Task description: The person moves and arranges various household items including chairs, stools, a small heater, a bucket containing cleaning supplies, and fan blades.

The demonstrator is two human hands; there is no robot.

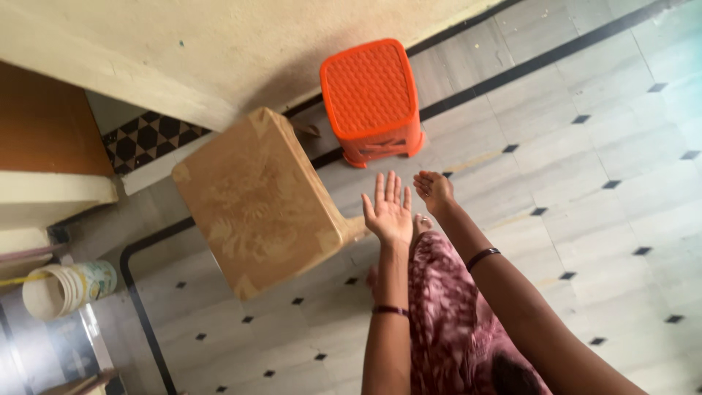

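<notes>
My left hand (389, 211) is stretched out ahead with the palm showing and the fingers spread; it holds nothing. Beside it, my right hand (434, 190) reaches forward with the fingers loosely curled and nothing in it. Each wrist has a dark band. Both hands hover over the tiled floor, close to the right edge of a tan plastic stool (259, 201) and just below an orange plastic stool (373, 99) that stands against the wall. A maroon patterned garment (450, 322) hangs below my arms.
A white bucket (66, 287) lies at the left near a doorway step. A cream wall (219, 44) runs behind the stools. The floor (599, 168) is pale tile with small black diamonds and black border strips.
</notes>
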